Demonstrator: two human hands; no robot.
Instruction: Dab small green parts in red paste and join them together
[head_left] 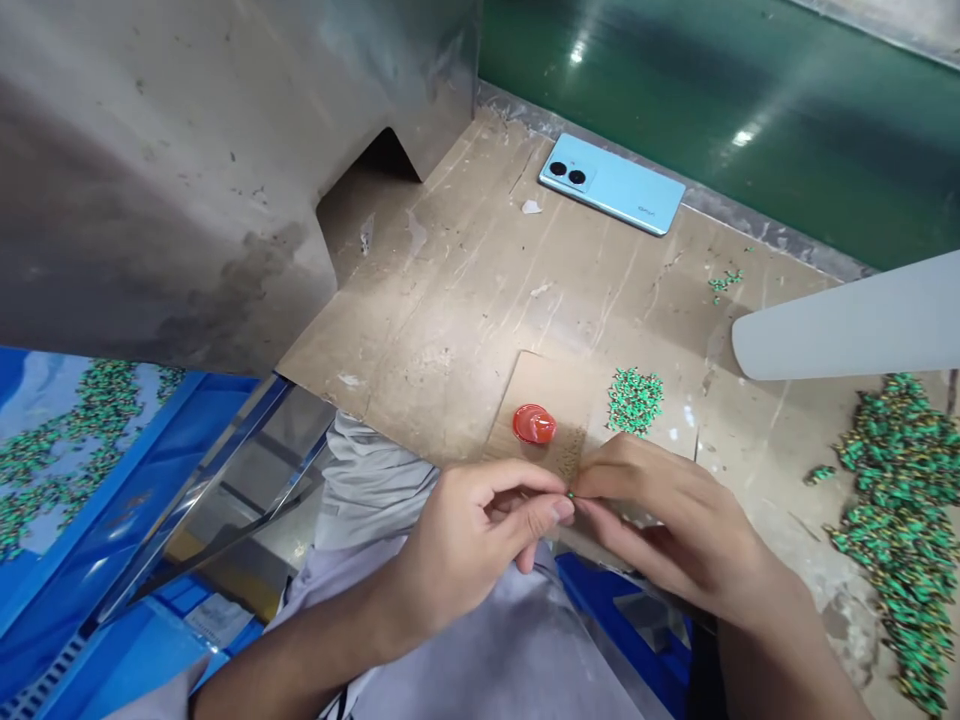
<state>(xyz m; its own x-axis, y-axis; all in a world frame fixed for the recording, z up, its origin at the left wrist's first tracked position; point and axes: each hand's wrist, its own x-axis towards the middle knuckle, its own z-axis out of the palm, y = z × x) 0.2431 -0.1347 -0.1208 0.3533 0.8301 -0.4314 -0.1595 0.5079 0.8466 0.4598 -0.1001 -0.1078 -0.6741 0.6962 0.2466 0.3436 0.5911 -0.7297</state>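
My left hand [480,530] and my right hand [667,515] meet fingertip to fingertip at the table's front edge. Pinched between them is a tiny green part [570,494], mostly hidden by the fingers. Just beyond my hands lies a thin tan board [551,375]. On it sits a small round red dish or blob [534,425], glossy on top. Several tiny brass-coloured pieces [571,450] are gathered at the board's right side, close to my fingers. A small heap of green parts [635,400] lies just right of the board.
A large pile of green parts with brass-coloured ends [896,500] covers the table's right side. Above it juts a pale tube [847,318]. A light blue phone [613,185] lies near the green belt [720,110]. Left stand a metal housing [225,130] and a blue tray [161,440].
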